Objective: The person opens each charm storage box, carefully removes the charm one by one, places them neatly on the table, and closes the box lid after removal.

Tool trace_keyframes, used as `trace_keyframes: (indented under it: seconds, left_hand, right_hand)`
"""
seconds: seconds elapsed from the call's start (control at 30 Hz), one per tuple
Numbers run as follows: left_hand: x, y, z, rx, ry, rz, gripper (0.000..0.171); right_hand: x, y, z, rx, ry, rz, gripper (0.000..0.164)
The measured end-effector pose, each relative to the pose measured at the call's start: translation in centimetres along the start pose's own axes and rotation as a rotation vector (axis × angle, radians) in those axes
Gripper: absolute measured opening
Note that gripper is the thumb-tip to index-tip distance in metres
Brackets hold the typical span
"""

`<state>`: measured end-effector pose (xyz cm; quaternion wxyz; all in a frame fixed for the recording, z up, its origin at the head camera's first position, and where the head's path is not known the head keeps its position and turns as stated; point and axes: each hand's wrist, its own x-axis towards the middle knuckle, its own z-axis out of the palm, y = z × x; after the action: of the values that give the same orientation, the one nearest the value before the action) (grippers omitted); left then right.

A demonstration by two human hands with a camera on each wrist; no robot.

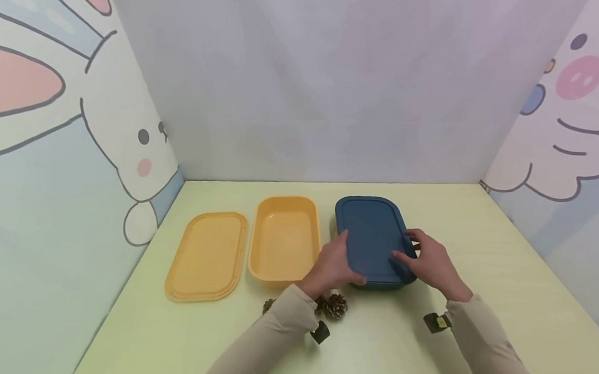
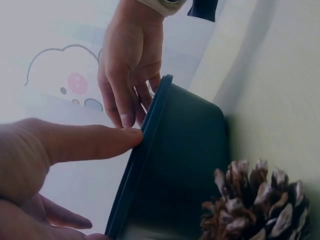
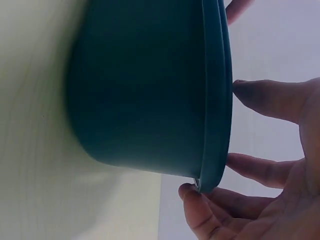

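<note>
A dark blue lid (image 1: pixel 373 234) sits on a deep blue food container (image 3: pixel 135 90) on the table. My left hand (image 1: pixel 330 266) is at its near left corner, thumb tip against the lid's rim and fingers fairly straight along the left side. At the right edge, my right hand (image 1: pixel 433 265) pinches the lid's rim. Its thumb rests on top of the lid, and in the right wrist view a fingertip (image 3: pixel 187 190) hooks beneath the rim. Whatever the container holds is hidden by the lid.
Left of the blue container stands an uncovered yellow container (image 1: pixel 285 238), and beyond it a yellow lid (image 1: pixel 209 258) lies flat. Pine cones (image 1: pixel 336 306) lie near my left wrist, close to the blue container's front. Walls with cartoon drawings border the table.
</note>
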<state>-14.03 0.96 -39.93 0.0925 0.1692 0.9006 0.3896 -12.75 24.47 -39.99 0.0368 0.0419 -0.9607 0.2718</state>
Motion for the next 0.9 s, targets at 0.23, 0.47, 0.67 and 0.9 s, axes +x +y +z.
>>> trace_keyframes:
  seconds: [0.23,0.47,0.67,0.9]
  left_hand:
    - [0.2,0.3,-0.6,0.031,0.001,-0.026,0.111]
    - [0.1,0.4,-1.3,-0.029,0.003,-0.024,0.109]
    - [0.0,0.2,-2.4,-0.089,0.021,0.005,0.108]
    - [-0.5,0.4,-3.8,-0.215,0.042,0.055,0.099]
  right_hand:
    - [-0.1,-0.2,-0.2,0.038,0.015,0.004,0.062]
    - [-0.1,-0.4,-0.8,0.063,0.061,-0.013,0.057]
    - [-0.2,-0.8,-1.9,0.122,0.104,-0.011,0.054]
    - [-0.5,-1.6,-3.7,0.234,0.151,0.029,0.053]
